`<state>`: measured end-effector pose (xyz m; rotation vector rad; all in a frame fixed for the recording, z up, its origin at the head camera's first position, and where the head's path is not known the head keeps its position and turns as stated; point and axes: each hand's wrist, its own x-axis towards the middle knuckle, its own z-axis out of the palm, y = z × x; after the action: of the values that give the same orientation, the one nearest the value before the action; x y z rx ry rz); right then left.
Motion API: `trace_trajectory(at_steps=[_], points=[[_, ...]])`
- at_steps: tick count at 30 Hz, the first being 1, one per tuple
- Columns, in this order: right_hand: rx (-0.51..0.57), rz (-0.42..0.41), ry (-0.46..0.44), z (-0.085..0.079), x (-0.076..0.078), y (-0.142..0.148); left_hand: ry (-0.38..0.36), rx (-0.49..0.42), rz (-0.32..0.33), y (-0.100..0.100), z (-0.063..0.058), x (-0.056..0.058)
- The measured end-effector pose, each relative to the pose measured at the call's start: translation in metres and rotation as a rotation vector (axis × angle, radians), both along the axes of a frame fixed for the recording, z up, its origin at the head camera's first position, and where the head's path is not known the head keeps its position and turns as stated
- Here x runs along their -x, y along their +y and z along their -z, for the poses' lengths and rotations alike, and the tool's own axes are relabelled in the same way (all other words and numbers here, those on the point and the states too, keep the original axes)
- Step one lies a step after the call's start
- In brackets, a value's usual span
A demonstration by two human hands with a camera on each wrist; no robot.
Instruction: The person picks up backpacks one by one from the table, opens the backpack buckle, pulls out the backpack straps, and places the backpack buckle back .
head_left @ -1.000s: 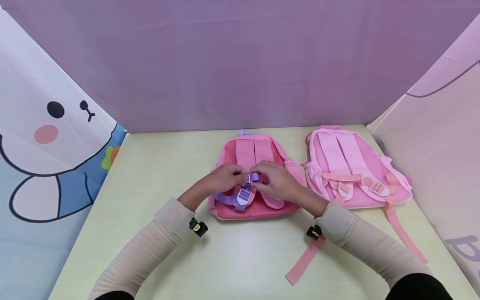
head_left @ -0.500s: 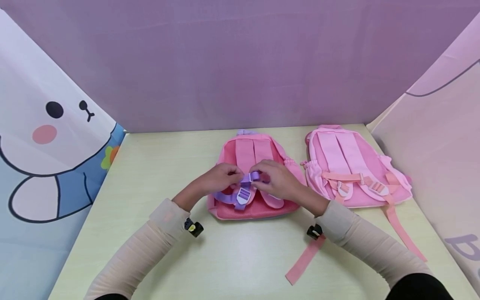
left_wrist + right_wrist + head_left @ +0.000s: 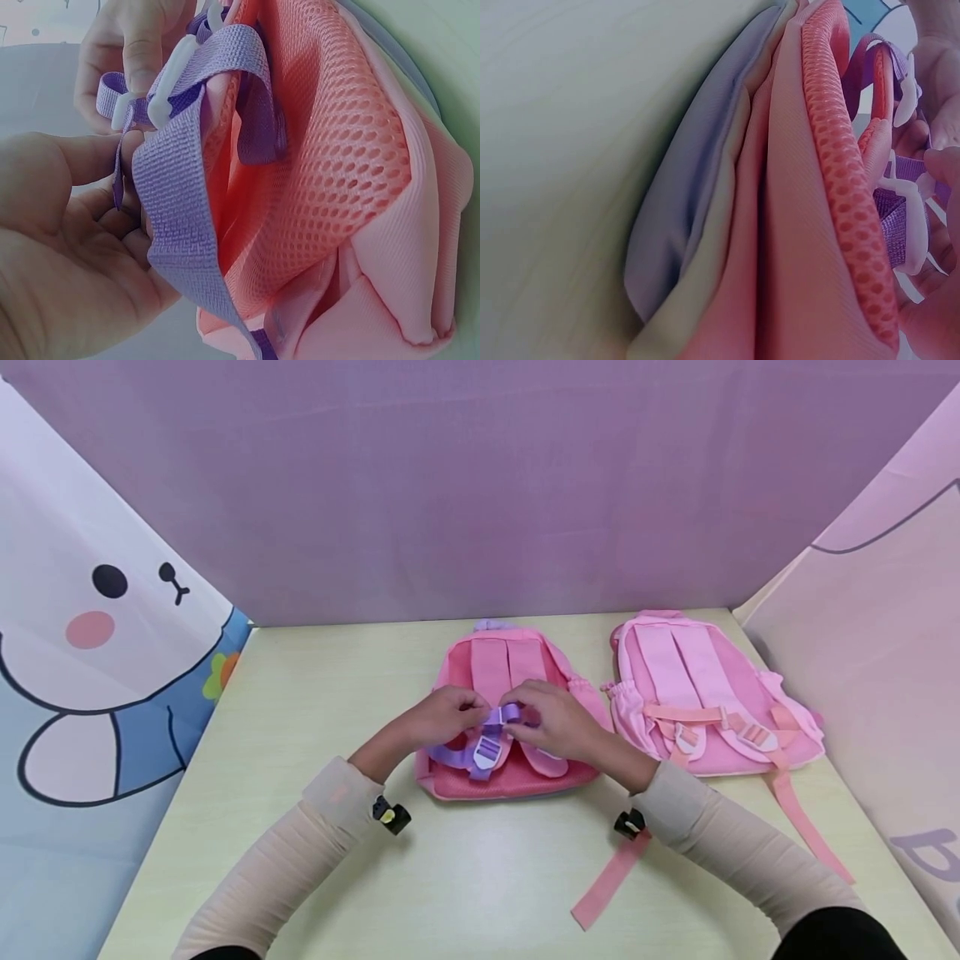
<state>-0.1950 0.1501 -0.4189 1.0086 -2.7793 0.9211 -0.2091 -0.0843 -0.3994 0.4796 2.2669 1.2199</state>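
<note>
A pink backpack [image 3: 525,789] lies on the table with its mesh back and shoulder straps facing up. Both hands meet over its middle at a purple strap [image 3: 180,195]. My left hand [image 3: 438,720] pinches the strap near its loose end, beside a small white buckle [image 3: 120,112]. From the other side, my right hand [image 3: 561,722] pinches the strap by that same buckle, where the webbing forms a small loop. A larger white slide buckle [image 3: 487,752] sits on the purple strap just below the hands. Some fingertips are hidden behind webbing.
A second, lighter pink backpack [image 3: 652,652] lies to the right, its peach straps [image 3: 802,818] trailing over the table [image 3: 337,693]. One peach strap end [image 3: 611,885] lies under the right forearm. A purple curtain [image 3: 480,485] stands behind the table, with printed cloths at both sides.
My left hand has shifted slightly left from the buckle, and more purple webbing shows between the two hands. The right hand and both backpacks have stayed in place.
</note>
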Motion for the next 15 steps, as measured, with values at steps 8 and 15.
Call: trace_trajectory(at_steps=[8, 15], points=[[-0.002, -0.008, -0.003, 0.0005, 0.0, -0.0002, -0.005, 0.011, 0.005, 0.0027, -0.0022, -0.0003], [0.003, -0.014, -0.002, 0.0, -0.0001, -0.0008, 0.014, 0.022, 0.01, 0.004, -0.0034, -0.0006]])
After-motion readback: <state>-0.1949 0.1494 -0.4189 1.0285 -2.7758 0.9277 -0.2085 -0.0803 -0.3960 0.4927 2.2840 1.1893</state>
